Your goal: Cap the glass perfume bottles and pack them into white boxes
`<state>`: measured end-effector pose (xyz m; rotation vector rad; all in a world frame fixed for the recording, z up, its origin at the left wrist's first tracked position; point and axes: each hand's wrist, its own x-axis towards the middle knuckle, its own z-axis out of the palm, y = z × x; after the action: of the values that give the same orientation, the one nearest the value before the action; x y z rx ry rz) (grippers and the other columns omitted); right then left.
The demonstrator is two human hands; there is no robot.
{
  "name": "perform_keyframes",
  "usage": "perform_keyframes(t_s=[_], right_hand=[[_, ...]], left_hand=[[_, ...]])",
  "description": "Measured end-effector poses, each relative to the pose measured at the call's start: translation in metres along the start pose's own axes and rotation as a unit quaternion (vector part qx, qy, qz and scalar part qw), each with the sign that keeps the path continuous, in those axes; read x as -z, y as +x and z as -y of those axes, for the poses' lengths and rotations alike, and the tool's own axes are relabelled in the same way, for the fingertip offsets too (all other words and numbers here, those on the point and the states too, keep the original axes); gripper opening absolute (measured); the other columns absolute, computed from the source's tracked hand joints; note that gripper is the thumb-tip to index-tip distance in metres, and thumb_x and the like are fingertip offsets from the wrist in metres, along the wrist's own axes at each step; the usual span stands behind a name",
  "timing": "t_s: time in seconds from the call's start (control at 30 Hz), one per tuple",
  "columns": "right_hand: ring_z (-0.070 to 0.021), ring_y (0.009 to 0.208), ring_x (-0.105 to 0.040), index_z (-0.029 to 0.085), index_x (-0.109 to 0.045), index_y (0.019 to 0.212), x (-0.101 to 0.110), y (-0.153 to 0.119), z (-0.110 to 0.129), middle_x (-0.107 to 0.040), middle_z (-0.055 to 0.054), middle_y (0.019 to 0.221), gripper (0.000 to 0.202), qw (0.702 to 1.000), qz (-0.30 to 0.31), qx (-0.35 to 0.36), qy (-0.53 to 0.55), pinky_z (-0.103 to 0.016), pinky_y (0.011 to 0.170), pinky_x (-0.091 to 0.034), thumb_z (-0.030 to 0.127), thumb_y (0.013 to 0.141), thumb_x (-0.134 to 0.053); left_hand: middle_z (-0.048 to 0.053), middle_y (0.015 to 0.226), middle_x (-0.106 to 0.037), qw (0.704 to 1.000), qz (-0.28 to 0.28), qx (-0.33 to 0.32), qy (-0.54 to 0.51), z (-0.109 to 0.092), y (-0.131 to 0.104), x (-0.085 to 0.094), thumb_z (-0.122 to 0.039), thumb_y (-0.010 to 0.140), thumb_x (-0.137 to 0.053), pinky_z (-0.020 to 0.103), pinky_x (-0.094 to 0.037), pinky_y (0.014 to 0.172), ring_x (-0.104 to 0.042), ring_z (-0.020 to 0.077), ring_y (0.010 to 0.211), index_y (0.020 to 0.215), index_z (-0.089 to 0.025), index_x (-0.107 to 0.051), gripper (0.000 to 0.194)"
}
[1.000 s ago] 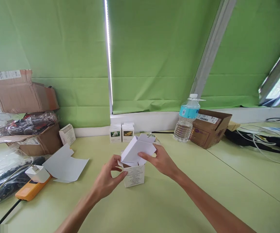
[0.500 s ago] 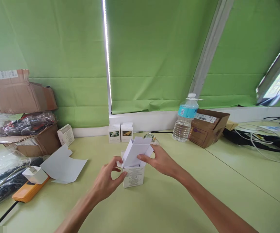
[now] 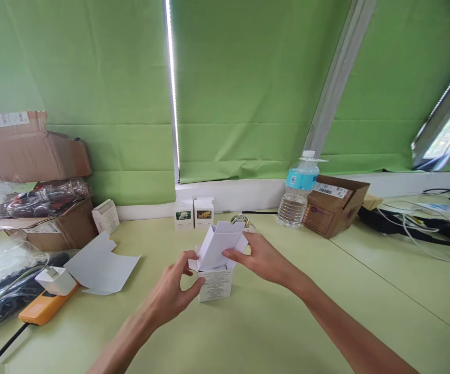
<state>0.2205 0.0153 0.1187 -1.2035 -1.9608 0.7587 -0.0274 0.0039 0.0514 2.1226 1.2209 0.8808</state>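
Note:
A small white box (image 3: 215, 285) printed with dark text stands on the table with its top open. From its mouth a folded white card insert (image 3: 221, 246) sticks up, tilted to the right. My right hand (image 3: 262, 262) pinches the insert at its right side, thumb in front and fingers behind. My left hand (image 3: 176, 291) is closed on the box's left side, its thumb at the front corner and a finger by the top flap. Behind the insert a shiny glass object (image 3: 244, 221) shows in part.
Two small white boxes with flower pictures (image 3: 194, 215) stand at the wall. A water bottle (image 3: 295, 192) and a brown carton (image 3: 334, 205) are at the right. To the left lie a white sheet (image 3: 102, 265), an orange power strip (image 3: 48, 306) and stacked cartons (image 3: 34, 156).
The insert and my right hand have shifted very slightly to the right. Both hands keep the same holds, and the box stands almost unmoved.

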Motion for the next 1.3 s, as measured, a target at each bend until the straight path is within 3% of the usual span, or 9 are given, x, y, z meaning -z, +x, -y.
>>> perform_keyframes(t_s=[0.27,0.87,1.07,1.3], right_hand=[[-0.0278,0.086,-0.068,0.027,-0.072,0.101,0.0,-0.003,0.004,-0.075,-0.003,0.098,0.021,0.999,-0.019,-0.014,-0.032,-0.037,0.07,-0.051,0.039,0.084,-0.065],[-0.0257,0.082,-0.066,0.025,-0.069,0.1,0.0,-0.009,0.015,-0.074,-0.004,0.094,0.02,0.99,-0.029,-0.042,-0.129,-0.033,0.063,-0.045,0.037,0.085,-0.063],[-0.0223,0.08,-0.063,0.022,-0.065,0.089,-0.005,-0.011,0.024,-0.071,-0.003,0.091,0.017,0.986,0.003,-0.028,-0.162,-0.031,0.066,-0.043,0.038,0.087,-0.059],[-0.0178,0.075,-0.056,0.022,-0.062,0.086,-0.006,-0.008,0.025,-0.065,-0.001,0.086,0.028,0.989,-0.048,0.0,-0.142,-0.028,0.063,-0.041,0.047,0.092,-0.053]], left_hand=[[-0.001,0.12,-0.064,1.0,0.015,0.008,0.006,-0.001,0.002,0.0,-0.041,0.091,-0.054,0.036,-0.051,0.084,-0.065,0.022,0.099,0.119,-0.037,-0.044,0.03],[0.0,0.12,-0.067,0.994,0.026,-0.076,0.07,-0.01,0.002,0.007,-0.032,0.095,-0.049,0.029,-0.051,0.079,-0.066,0.0205,0.104,0.118,-0.034,-0.052,0.024],[0.0,0.112,-0.068,0.998,0.019,-0.051,0.035,-0.016,0.003,0.007,-0.035,0.094,-0.05,0.031,-0.051,0.085,-0.065,0.0204,0.107,0.114,-0.031,-0.05,0.021],[-0.002,0.109,-0.068,0.999,0.023,-0.039,0.007,-0.017,0.004,0.007,-0.034,0.093,-0.053,0.032,-0.05,0.088,-0.064,0.0194,0.107,0.114,-0.032,-0.05,0.021]])
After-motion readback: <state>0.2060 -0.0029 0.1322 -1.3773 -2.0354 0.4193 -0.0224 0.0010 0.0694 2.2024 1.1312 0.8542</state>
